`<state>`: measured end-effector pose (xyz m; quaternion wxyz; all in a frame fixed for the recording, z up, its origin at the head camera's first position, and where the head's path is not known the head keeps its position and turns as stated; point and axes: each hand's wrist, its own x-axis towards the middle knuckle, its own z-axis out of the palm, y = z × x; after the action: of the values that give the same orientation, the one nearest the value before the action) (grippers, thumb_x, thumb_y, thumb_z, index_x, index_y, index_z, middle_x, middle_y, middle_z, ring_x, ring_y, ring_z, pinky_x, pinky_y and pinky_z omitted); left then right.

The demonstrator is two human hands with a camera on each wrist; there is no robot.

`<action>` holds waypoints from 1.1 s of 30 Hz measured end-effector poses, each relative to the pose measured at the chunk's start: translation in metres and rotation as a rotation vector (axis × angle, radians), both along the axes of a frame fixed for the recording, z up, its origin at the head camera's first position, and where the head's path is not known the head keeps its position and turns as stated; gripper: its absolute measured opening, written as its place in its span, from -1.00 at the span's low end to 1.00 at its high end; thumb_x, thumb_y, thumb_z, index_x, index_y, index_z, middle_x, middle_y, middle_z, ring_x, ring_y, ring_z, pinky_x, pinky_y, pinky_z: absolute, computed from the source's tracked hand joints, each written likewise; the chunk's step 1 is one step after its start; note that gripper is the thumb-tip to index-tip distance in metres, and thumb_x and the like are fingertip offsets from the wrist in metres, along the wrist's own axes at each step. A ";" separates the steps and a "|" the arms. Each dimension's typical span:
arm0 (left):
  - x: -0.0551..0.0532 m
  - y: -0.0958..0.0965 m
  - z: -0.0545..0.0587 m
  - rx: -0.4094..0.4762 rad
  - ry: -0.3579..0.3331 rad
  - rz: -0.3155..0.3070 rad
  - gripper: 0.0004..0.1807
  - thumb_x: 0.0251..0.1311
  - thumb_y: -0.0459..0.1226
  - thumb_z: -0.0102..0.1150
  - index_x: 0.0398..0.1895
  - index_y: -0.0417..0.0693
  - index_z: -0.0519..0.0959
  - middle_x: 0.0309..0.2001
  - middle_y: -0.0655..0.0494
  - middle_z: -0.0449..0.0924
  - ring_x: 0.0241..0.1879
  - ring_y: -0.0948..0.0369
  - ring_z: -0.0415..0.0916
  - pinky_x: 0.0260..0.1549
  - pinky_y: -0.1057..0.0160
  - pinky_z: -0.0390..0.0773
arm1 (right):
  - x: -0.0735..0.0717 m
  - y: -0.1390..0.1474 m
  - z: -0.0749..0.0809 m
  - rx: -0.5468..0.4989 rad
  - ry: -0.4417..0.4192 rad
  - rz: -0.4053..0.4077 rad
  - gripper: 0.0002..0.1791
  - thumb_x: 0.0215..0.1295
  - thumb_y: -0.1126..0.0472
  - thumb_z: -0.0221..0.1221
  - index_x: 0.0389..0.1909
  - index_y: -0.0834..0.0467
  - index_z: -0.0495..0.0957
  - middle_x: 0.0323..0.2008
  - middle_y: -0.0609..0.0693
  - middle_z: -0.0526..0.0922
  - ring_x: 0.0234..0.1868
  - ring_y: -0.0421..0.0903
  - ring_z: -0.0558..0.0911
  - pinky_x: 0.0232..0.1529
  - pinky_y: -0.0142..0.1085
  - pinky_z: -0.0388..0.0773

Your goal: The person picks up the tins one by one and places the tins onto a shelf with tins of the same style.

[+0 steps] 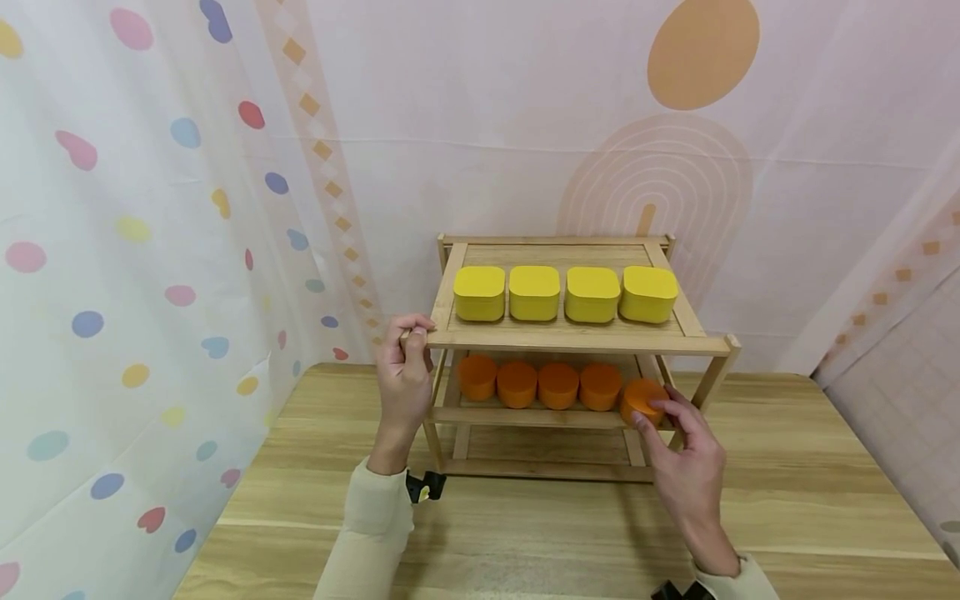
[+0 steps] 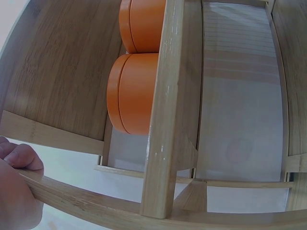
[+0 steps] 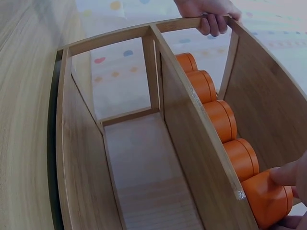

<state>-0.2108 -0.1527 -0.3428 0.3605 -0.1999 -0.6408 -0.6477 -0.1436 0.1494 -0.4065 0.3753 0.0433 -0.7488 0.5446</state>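
Note:
My left hand point(image 1: 405, 367) grips the front left corner of the wooden shelf rack point(image 1: 570, 340) at its top tier. With thumb and fingers, my right hand point(image 1: 686, 454) holds a round orange tin point(image 1: 642, 402) at the right end of the middle tier. Several more orange tins point(image 1: 558, 386) stand in a row to its left on that tier. In the right wrist view the held orange tin point(image 3: 266, 199) sits close beside its neighbour, with the thumb on its side. Several yellow square tins point(image 1: 534, 293) line the top tier.
The rack's bottom tier point(image 1: 547, 446) shows bare wood slats. Under the rack lies a wood-grain table point(image 1: 517, 533). A patterned curtain point(image 1: 480, 150) hangs close behind, and a dotted one point(image 1: 150, 292) hangs on the left.

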 end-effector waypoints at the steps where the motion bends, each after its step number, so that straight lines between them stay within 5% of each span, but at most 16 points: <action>1: 0.000 0.000 0.000 0.000 0.002 -0.001 -0.77 0.44 -0.39 -0.19 -0.23 -0.38 0.46 -0.71 0.21 0.15 -0.73 0.29 0.13 -0.71 0.39 0.20 | -0.001 0.000 0.000 -0.001 0.006 0.001 -0.76 0.04 0.55 0.37 -0.23 0.41 0.63 0.10 0.30 0.60 0.05 -0.40 0.55 -0.04 -0.63 0.47; 10: -0.001 -0.002 -0.002 -0.013 0.013 0.005 -0.77 0.44 -0.39 -0.21 -0.23 -0.38 0.45 -0.72 0.21 0.14 -0.73 0.29 0.12 -0.72 0.39 0.19 | -0.007 -0.003 -0.001 0.000 -0.002 -0.022 -0.79 0.09 0.51 0.35 -0.22 0.39 0.65 0.12 0.24 0.60 0.09 -0.33 0.55 -0.06 -0.64 0.46; 20: 0.000 -0.001 -0.002 -0.011 0.006 0.008 -0.78 0.44 -0.39 -0.20 -0.23 -0.37 0.46 -0.71 0.20 0.15 -0.73 0.29 0.11 -0.72 0.39 0.17 | -0.012 -0.004 -0.002 0.055 0.041 -0.083 -0.85 0.09 0.47 0.37 -0.28 0.35 0.68 0.12 0.29 0.60 0.01 0.09 0.62 -0.17 -0.67 0.42; 33: 0.000 -0.001 -0.002 -0.011 0.008 -0.003 -0.77 0.45 -0.38 -0.21 -0.22 -0.38 0.45 -0.72 0.19 0.13 -0.74 0.29 0.09 -0.72 0.38 0.16 | -0.020 -0.005 -0.005 0.066 0.091 -0.101 -0.82 0.05 0.49 0.39 -0.29 0.36 0.68 0.10 0.31 0.60 -0.03 0.12 0.63 -0.25 -0.71 0.40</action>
<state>-0.2113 -0.1542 -0.3451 0.3613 -0.2054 -0.6424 -0.6439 -0.1639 0.1445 -0.4111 0.4341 0.0426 -0.7498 0.4976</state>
